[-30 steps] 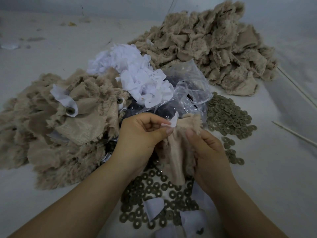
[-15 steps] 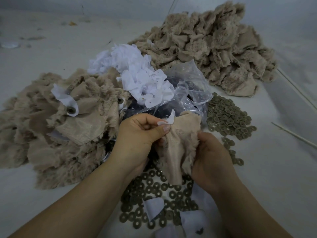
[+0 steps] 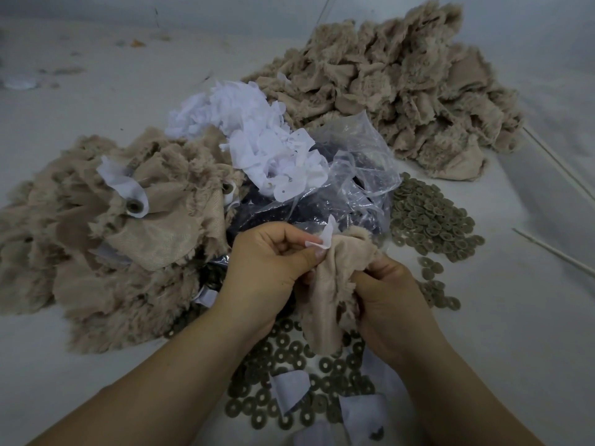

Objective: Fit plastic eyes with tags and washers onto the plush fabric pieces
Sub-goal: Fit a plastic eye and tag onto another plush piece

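Note:
A beige plush fabric piece hangs between my two hands, smooth backing toward me. My left hand pinches a small white tag against the top edge of the piece. My right hand grips the piece from the right, its fingers curled into the fabric. No plastic eye shows in either hand. Grey-green washers lie scattered below my hands. A clear plastic bag holding dark plastic eyes lies just behind my hands.
A heap of plush pieces with tags fitted lies at the left. A larger plush pile is at the back right. White tags are heaped in the middle. More washers lie at the right, by thin white sticks.
My right hand has slid down from the top edge of the plush piece and now grips it lower, with the fingers tucked into the fabric. The left hand keeps the tag pinched.

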The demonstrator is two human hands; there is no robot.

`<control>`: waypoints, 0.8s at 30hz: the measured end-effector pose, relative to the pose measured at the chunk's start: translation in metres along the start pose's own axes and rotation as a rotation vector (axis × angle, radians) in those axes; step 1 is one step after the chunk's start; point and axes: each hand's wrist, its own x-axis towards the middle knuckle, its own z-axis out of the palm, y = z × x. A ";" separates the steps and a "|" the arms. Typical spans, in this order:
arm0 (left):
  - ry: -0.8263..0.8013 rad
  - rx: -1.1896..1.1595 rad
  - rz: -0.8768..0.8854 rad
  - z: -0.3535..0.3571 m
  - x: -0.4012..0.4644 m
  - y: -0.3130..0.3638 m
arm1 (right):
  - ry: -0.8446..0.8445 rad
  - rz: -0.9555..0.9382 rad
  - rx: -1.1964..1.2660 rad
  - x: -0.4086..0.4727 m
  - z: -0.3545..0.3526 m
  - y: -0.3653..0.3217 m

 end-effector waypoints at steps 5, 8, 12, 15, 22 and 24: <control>0.018 0.005 0.000 0.004 -0.002 0.003 | 0.140 -0.201 -0.371 0.000 -0.001 0.001; 0.020 0.064 0.003 0.005 -0.002 0.003 | 0.176 -0.351 -0.517 -0.001 0.000 0.002; 0.020 0.162 0.037 0.007 -0.002 0.007 | 0.209 -0.376 -0.520 -0.002 0.002 0.001; 0.017 0.196 0.051 0.008 -0.002 0.009 | 0.213 -0.379 -0.490 0.000 -0.001 0.002; 0.036 0.250 0.071 0.010 -0.004 0.013 | 0.194 -0.336 -0.456 -0.003 0.001 -0.001; 0.037 0.269 0.071 0.009 -0.004 0.013 | 0.158 -0.322 -0.385 -0.005 0.002 -0.004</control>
